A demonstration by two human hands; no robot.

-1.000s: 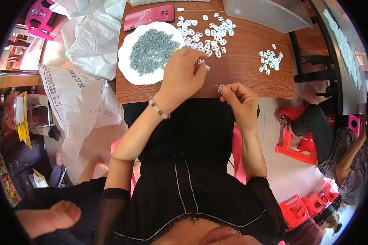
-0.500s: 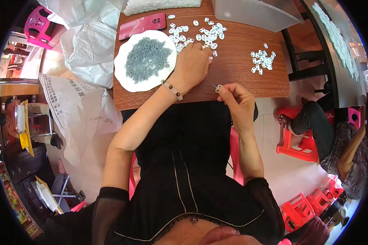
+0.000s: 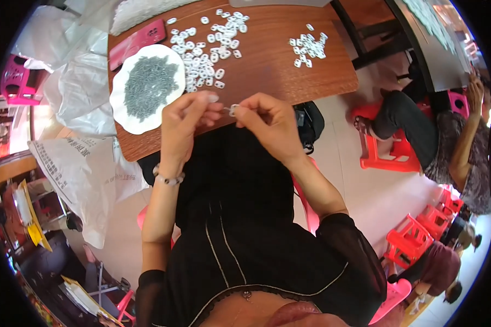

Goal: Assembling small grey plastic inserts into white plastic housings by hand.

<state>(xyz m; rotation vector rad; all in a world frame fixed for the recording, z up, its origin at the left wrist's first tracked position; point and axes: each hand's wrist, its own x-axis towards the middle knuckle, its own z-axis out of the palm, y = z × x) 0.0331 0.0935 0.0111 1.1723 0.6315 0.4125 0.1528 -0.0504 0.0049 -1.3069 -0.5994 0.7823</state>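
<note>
My right hand is closed in a pinch on a small white link piece, from which a thin metal pin points left. Just left of it, above the table's near edge, my left hand has its fingertips drawn together near the pin. Something small and white shows at its fingertips; what these fingers hold is too small to make out. Beside my left hand lies a white scalloped plate heaped with small grey pin-like pieces. Behind it, many white oval two-hole pieces lie loose on the wooden table.
A smaller group of white pieces lies at the right of the table. A pink phone rests behind the plate. White plastic sacks stand left. A seated person and red stools are on the right.
My left hand has left the loose white pieces and come back to my right hand at the table's near edge. The whole view has shifted and tilted.
</note>
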